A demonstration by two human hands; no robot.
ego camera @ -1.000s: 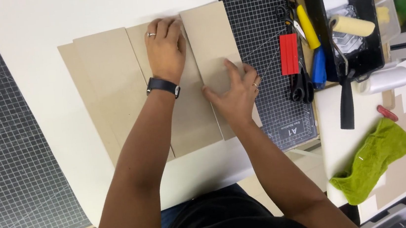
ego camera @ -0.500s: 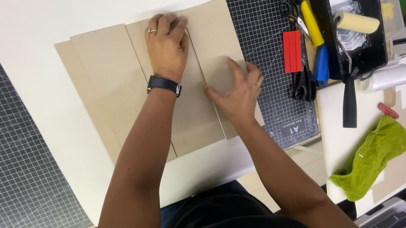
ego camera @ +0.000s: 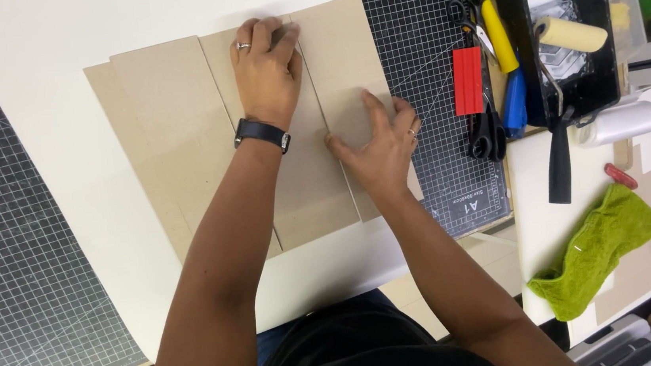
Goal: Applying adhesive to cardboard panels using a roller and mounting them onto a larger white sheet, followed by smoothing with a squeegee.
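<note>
Cardboard panels (ego camera: 177, 126), flat and grey-brown, lie side by side on a white sheet (ego camera: 49, 42) that covers the surface, their long edges meeting in thin seams. The left hand (ego camera: 267, 73) lies palm down on the middle panel near its far edge, fingers (ego camera: 279, 36) held close together and curled a little over the seam, gripping nothing, only pressing. A ring sits on one of them and a black watch band (ego camera: 261, 133) wraps the wrist. The right hand (ego camera: 378, 150) rests flat on the rightmost panel, just nearer the body than the left one, fingers (ego camera: 403, 116) fanned wide and its thumb pointing at the seam between the two panels; it too holds nothing.

Beyond the right hand's fingertips a dark gridded cutting mat (ego camera: 415, 39) shows under the panel's edge. Farther to that side lie a red rectangular block (ego camera: 468, 80), black scissors (ego camera: 488, 131) and a yellow-and-blue handled tool (ego camera: 506, 62). A black tray (ego camera: 566, 32) holds a foam roller (ego camera: 570, 34), and a green cloth (ego camera: 598, 248) lies crumpled nearer the body. Another gridded mat (ego camera: 16, 276) spreads well off to the left hand's outer side.
</note>
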